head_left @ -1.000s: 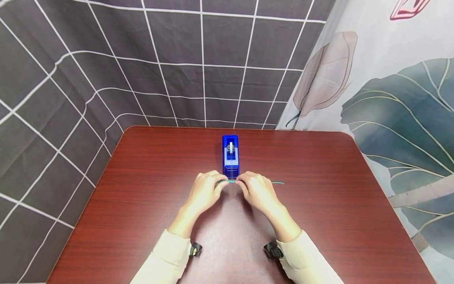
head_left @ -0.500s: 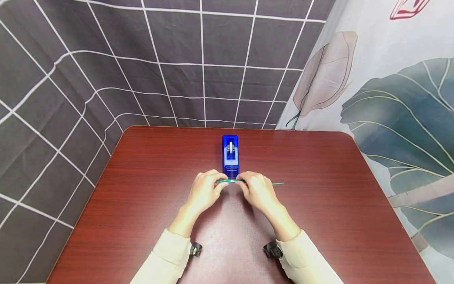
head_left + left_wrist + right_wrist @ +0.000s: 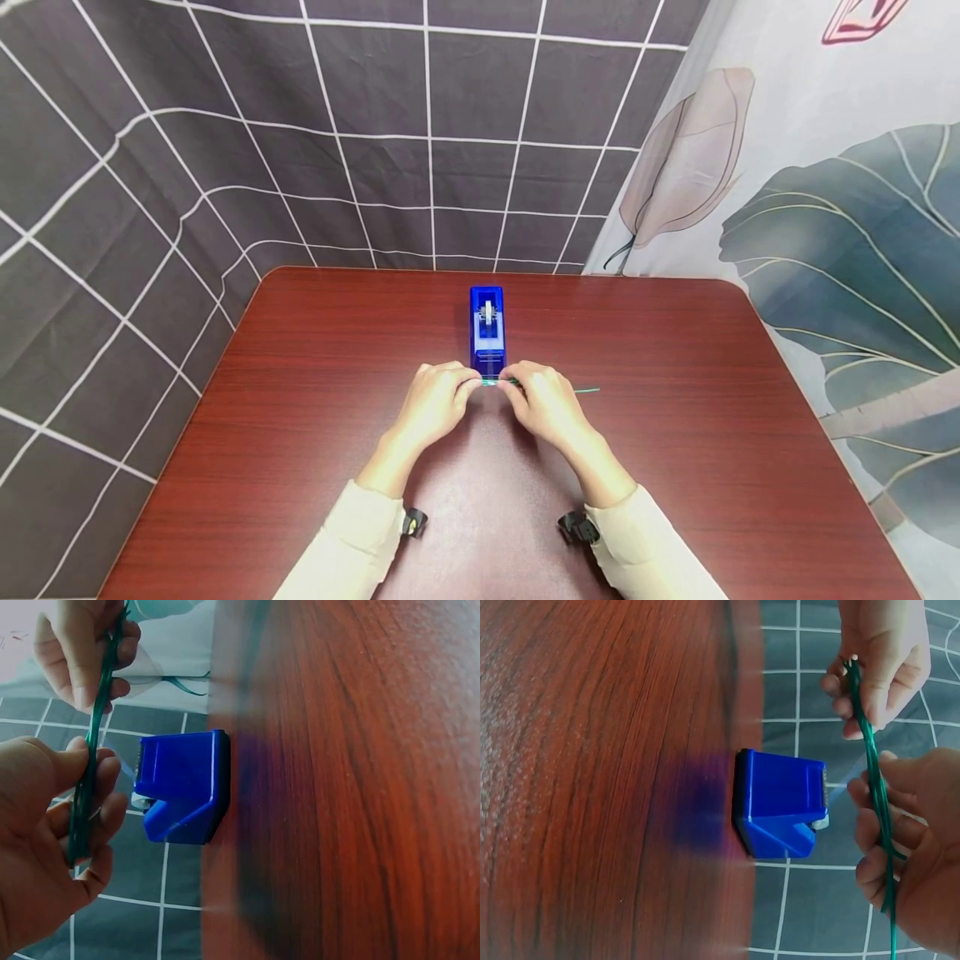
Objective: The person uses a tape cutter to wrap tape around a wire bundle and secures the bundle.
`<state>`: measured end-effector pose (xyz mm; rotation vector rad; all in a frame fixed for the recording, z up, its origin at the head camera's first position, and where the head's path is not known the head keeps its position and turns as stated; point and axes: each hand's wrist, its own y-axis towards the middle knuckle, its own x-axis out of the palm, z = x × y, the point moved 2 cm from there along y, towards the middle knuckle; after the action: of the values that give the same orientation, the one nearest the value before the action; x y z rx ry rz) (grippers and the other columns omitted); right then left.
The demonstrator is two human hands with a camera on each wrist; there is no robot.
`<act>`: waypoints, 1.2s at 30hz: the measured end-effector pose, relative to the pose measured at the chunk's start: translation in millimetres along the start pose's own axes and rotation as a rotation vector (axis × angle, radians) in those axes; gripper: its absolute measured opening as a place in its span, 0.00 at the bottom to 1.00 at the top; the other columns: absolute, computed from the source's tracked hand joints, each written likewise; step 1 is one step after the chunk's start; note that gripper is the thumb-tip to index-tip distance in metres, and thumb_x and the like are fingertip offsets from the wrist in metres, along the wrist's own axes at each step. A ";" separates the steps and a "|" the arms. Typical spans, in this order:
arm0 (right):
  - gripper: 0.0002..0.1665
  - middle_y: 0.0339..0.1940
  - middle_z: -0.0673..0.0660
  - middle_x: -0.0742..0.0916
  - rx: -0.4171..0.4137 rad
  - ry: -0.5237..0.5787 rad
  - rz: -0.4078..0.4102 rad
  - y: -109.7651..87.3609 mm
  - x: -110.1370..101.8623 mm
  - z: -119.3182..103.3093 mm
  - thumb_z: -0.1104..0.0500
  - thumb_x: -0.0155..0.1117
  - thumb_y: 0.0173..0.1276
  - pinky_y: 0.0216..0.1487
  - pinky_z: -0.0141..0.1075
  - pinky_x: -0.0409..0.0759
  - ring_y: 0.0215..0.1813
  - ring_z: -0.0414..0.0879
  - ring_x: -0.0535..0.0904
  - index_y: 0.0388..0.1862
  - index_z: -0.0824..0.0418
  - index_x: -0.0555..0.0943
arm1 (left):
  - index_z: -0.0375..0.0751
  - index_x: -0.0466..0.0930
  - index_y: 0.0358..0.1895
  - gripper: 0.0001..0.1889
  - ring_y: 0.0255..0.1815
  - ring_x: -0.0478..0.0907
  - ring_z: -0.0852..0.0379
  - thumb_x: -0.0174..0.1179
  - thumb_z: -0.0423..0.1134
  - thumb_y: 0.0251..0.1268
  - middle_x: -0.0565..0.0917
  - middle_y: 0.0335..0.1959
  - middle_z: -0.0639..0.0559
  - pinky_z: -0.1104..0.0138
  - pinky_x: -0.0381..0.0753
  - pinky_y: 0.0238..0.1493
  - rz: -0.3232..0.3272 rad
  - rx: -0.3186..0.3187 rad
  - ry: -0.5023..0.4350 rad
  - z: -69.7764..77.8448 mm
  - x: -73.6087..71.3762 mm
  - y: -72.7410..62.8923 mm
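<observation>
A bundle of thin green wires (image 3: 874, 761) is held level between both hands, just in front of the blue tape dispenser (image 3: 489, 343). My left hand (image 3: 433, 402) pinches one end of the bundle with thumb and fingers. The right hand (image 3: 545, 402) pinches it a short way along, and one longer wire sticks out past that hand. A clear strip of tape (image 3: 844, 788) runs from the dispenser's cutter toward the bundle between the hands. In the left wrist view the bundle (image 3: 93, 739) is off the table; where the tape meets it is hard to make out.
The brown wooden table (image 3: 315, 358) carries the dispenser near its back middle. A dark gridded curtain (image 3: 375, 167) hangs behind and to the left. A leaf-patterned curtain (image 3: 795, 158) hangs at the right. Both wrists wear small black cameras.
Both hands stay nearly in place at the dispenser's front. The fingers shift slightly on the bundle, and less green shows at the left fingertips than half a second ago.
</observation>
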<state>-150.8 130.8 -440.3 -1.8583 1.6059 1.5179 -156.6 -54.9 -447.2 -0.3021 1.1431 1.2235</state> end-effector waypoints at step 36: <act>0.08 0.26 0.50 0.83 0.059 0.032 -0.061 1.5 6.4 5.7 0.62 0.64 0.72 0.33 0.43 0.80 0.27 0.43 0.78 0.33 0.61 0.87 | 0.45 0.90 0.41 0.05 0.31 0.82 0.57 0.68 0.39 0.66 0.86 0.31 0.56 0.58 0.76 0.39 0.048 -0.028 -0.064 -5.1 4.9 -0.7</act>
<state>-156.0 130.8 -447.3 -1.8913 1.5755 1.4080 -159.1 -56.0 -453.8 -0.2560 1.0841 1.2839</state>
